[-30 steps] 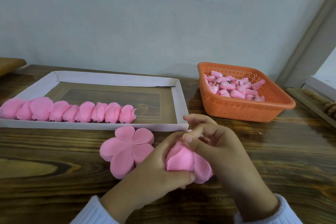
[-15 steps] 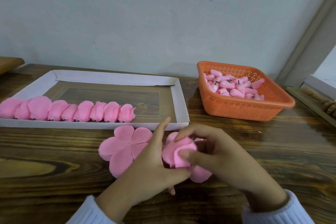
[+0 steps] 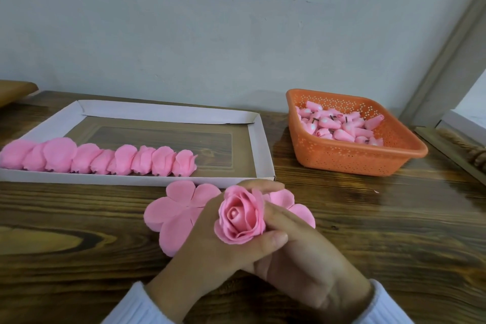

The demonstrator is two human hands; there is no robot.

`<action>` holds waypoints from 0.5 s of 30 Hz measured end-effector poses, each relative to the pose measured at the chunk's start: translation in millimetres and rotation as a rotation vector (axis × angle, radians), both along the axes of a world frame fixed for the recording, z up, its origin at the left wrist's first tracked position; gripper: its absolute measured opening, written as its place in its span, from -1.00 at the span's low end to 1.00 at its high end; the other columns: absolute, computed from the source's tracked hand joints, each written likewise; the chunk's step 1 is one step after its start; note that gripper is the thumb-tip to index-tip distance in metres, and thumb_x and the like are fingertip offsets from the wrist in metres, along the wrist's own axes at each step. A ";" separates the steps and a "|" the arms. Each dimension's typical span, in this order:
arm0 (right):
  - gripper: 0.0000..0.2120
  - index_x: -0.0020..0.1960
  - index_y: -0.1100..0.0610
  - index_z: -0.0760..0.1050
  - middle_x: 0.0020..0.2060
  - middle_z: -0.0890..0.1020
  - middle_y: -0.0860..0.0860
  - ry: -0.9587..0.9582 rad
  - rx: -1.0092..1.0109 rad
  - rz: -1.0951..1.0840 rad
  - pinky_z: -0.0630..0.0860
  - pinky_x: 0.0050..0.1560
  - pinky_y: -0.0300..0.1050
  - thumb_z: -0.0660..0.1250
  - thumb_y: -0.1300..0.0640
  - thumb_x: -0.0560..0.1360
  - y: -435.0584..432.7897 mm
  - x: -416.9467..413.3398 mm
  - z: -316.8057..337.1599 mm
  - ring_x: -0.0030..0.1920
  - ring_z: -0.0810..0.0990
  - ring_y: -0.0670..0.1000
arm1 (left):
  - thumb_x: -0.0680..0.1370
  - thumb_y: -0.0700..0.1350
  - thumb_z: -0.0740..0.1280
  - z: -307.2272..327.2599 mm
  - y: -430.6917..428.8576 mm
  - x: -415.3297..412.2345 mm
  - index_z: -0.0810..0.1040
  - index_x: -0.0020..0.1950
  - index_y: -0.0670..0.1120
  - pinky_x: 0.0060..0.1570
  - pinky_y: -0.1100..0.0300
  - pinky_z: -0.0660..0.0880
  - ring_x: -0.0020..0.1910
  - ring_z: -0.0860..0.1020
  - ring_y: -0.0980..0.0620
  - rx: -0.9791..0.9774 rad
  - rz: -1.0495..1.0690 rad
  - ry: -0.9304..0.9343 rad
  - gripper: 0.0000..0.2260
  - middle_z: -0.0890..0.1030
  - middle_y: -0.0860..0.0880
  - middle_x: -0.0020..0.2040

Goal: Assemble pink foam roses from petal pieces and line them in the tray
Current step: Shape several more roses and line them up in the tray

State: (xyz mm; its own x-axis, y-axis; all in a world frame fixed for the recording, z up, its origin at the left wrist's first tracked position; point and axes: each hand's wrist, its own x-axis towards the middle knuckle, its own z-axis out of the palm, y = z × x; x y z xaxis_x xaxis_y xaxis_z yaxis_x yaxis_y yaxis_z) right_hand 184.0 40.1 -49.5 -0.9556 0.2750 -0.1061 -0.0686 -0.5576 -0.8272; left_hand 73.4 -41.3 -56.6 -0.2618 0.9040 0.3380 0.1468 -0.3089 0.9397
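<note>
Pink rose (image 3: 240,214) now faces up, fully wrapped; left hand (image 3: 210,252) and right hand (image 3: 307,255) together clasp it, seemingly ready for the tray (image 3: 168,113).

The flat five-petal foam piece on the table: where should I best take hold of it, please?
Pinch the five-petal piece by its left lobe, coming from the left: it lies flat, that edge is free, and the left hand, holding the rose, covers its right side.

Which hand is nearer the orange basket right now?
Right. The right hand holds the rose on the side facing the basket; the left hand grips its other side, over the flat petal piece, farther away.
</note>
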 end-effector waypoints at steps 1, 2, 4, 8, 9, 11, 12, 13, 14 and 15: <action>-0.74 0.17 0.08 0.60 0.11 0.65 0.05 -0.034 -0.028 -0.007 0.56 0.15 -0.07 0.19 0.03 0.63 0.4 -1.3 -0.5 0.14 0.63 0.00 | 0.31 -0.01 0.48 0.8 -0.1 0.3 0.55 0.16 0.27 -0.06 0.32 0.54 0.10 0.61 0.16 0.011 -0.001 0.004 -0.56 0.65 0.16 0.08; -0.71 0.21 0.11 0.58 0.13 0.65 0.05 -0.062 -0.046 -0.011 0.55 0.17 -0.07 0.18 0.01 0.64 1.0 -2.6 -0.8 0.16 0.62 -0.01 | 0.32 -0.02 0.47 1.2 -0.2 0.5 0.57 0.15 0.24 -0.05 0.32 0.54 0.09 0.61 0.13 0.023 0.000 0.006 -0.58 0.66 0.14 0.08; -0.69 0.24 0.11 0.56 0.13 0.64 0.05 -0.095 -0.038 -0.016 0.50 0.22 -0.03 0.18 -0.01 0.64 1.6 -4.8 -1.3 0.17 0.61 -0.02 | 0.32 -0.03 0.47 2.6 0.3 0.5 0.59 0.13 0.19 -0.05 0.32 0.54 0.07 0.62 0.11 0.024 0.008 -0.013 -0.61 0.66 0.11 0.07; -0.64 0.32 0.11 0.49 0.17 0.61 0.06 -0.112 -0.018 -0.019 0.46 0.27 -0.02 0.21 -0.06 0.62 3.6 -6.2 -1.8 0.16 0.56 0.01 | 0.25 0.00 0.48 0.1 3.5 2.6 0.65 0.03 0.08 -0.11 0.32 0.55 -0.02 0.66 0.09 0.036 0.079 -0.105 -0.65 0.70 0.04 -0.03; -0.62 0.32 0.12 0.48 0.17 0.61 0.08 -0.124 0.000 -0.028 0.49 0.22 -0.04 0.21 -0.06 0.61 4.4 -5.5 -1.3 0.13 0.57 0.02 | 0.23 0.01 0.49 -0.4 4.4 3.3 0.66 -0.01 0.05 -0.15 0.33 0.55 -0.06 0.67 0.09 0.042 0.129 -0.140 -0.66 0.71 0.02 -0.08; -0.66 0.26 0.17 0.52 0.04 0.64 0.13 -0.147 0.060 -0.096 0.56 0.01 -0.10 0.24 0.00 0.59 7.4 -4.3 0.0 -0.05 0.63 0.02 | 0.22 -0.07 0.55 -1.4 6.5 4.3 0.67 -0.10 -0.04 -0.22 0.32 0.56 -0.14 0.68 0.08 0.078 0.224 -0.176 -0.73 0.71 -0.02 -0.16; -0.69 0.22 0.21 0.53 -0.04 0.66 0.16 -0.154 0.118 -0.167 0.58 -0.11 -0.11 0.26 0.05 0.57 9.1 -3.5 0.1 -0.14 0.64 0.03 | 0.24 -0.12 0.56 -1.7 7.7 4.6 0.66 -0.13 -0.05 -0.24 0.33 0.55 -0.18 0.67 0.09 0.096 0.262 -0.170 -0.76 0.70 -0.01 -0.19; -0.74 0.17 0.25 0.52 -0.11 0.65 0.22 -0.159 0.202 -0.257 0.54 -0.18 -0.09 0.27 0.11 0.56 10.6 -2.1 0.3 -0.20 0.64 0.07 | 0.25 -0.12 0.59 -1.4 8.4 4.3 0.63 -0.14 -0.07 -0.27 0.35 0.55 -0.21 0.67 0.12 0.102 0.300 -0.163 -0.75 0.70 0.01 -0.22; -0.80 0.13 0.25 0.51 -0.13 0.65 0.27 -0.161 0.307 -0.358 0.52 -0.20 -0.06 0.28 0.17 0.56 12.2 -0.1 1.1 -0.21 0.62 0.10 | 0.22 -0.09 0.63 -1.0 8.4 3.3 0.62 -0.15 -0.08 -0.28 0.36 0.54 -0.23 0.66 0.15 0.105 0.336 -0.160 -0.70 0.69 0.03 -0.24; -0.85 0.10 0.24 0.51 -0.11 0.65 0.27 -0.149 0.422 -0.462 0.53 -0.16 -0.04 0.29 0.22 0.55 13.8 1.7 2.9 -0.20 0.62 0.10 | 0.19 -0.04 0.62 -1.3 8.6 1.9 0.60 -0.15 -0.10 -0.27 0.37 0.53 -0.24 0.65 0.15 0.104 0.359 -0.158 -0.66 0.69 0.03 -0.25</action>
